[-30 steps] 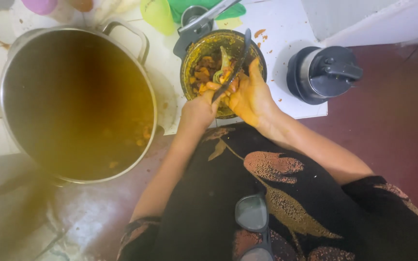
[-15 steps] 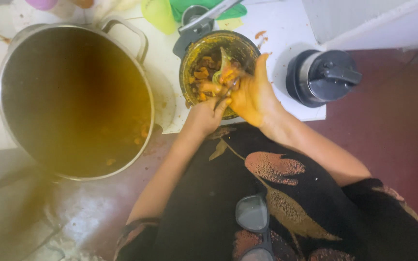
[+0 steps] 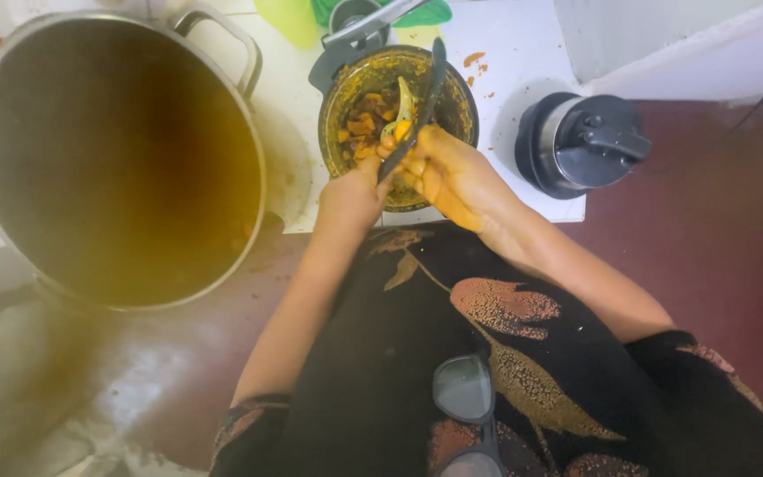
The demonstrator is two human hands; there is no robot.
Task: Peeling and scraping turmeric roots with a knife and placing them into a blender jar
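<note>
A round bowl (image 3: 457, 97) stained with orange-yellow sauce sits on the white board, holding chunks of orange food (image 3: 362, 124). My right hand (image 3: 452, 177), smeared yellow, hovers over the bowl's near rim and grips a long dark utensil (image 3: 419, 106) that slants up across the bowl. A yellowish-green strip of food (image 3: 404, 102) lies against the utensil at my fingertips. My left hand (image 3: 353, 196) is at the bowl's near-left rim, fingers curled towards the same food and the utensil's lower end; what it holds is hidden.
A large metal pot (image 3: 117, 159) of brownish-yellow liquid stands at left, its handle (image 3: 222, 26) near the bowl. A dark blender jar (image 3: 586, 141) sits right of the bowl. Green plastic items (image 3: 298, 16) lie behind. A white board (image 3: 523, 62) carries orange spatters. Dark red floor lies at right.
The utensil has swung more upright across the bowl. Both hands shifted slightly over the near rim, and the green strip is now lifted against the utensil.
</note>
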